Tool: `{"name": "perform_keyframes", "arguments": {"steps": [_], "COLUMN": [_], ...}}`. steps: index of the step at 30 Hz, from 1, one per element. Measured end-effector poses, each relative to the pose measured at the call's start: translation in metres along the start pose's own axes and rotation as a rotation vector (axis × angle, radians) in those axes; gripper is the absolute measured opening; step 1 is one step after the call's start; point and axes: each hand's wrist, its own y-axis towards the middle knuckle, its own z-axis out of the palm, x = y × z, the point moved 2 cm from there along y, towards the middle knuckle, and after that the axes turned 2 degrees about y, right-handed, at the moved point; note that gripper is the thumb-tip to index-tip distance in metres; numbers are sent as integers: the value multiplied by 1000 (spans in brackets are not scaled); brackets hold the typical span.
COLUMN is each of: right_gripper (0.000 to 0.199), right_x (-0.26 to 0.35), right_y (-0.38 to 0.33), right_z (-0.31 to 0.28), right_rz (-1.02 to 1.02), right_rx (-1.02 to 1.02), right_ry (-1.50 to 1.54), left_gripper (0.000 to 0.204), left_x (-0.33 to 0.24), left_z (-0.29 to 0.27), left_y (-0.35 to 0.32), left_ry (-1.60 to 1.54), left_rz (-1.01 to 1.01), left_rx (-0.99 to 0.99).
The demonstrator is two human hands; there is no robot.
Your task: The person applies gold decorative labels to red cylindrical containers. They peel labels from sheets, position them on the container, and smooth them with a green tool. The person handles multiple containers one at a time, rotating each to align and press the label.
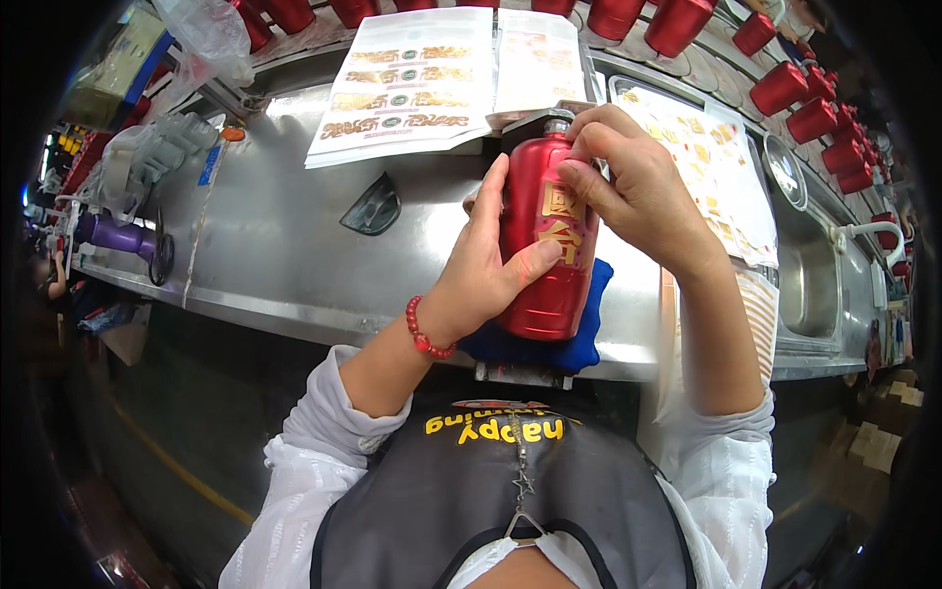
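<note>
A red metallic bottle [543, 306] with gold characters down its front leans back at a tilt, its narrow neck pointing away from me. Around its left side wraps my left hand [481, 265], the thumb lying across the front beside the lower character. My right hand [643, 191] is closed at the bottle's upper right shoulder, thumb and forefinger pressed together near the upper character; whatever they pinch is too small to make out. Beneath the bottle's base lies a blue cloth [597, 299]. A dark, translucent wedge-shaped scraper [372, 205] rests on the metal worktop [285, 221] to the left.
Behind the bottle lie sheets of gold decals [402, 88] and a second stack [538, 59]. On the right, a tray holds loose gold decals [682, 147], near a sink [812, 290] with a faucet [868, 229]. Several red bottles [679, 25] line the back. A purple object [116, 236] sits far left.
</note>
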Motion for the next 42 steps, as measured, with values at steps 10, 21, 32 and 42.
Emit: {"name": "perform_keyframes", "arguments": {"steps": [10,21,32,42], "right_gripper": [19,19,36,95], "right_x": [-1,-5,-6,-1], "right_y": [3,4,-16,-79], "right_z": [2,2,-3,32], "right_rz": [49,23,231,471], "right_rx": [-22,-20,-251,-65], "right_ry": [23,-23,42,464], "left_gripper": [99,101,101,102], "left_x": [4,4,3,12], "left_z": [-1,-3,-3,-3], "left_y": [1,2,3,1], "left_ry": [-187,-255,-277,-143], "left_rz": [-14,-26,-36,-34], "left_rx": [33,36,21,7]}}
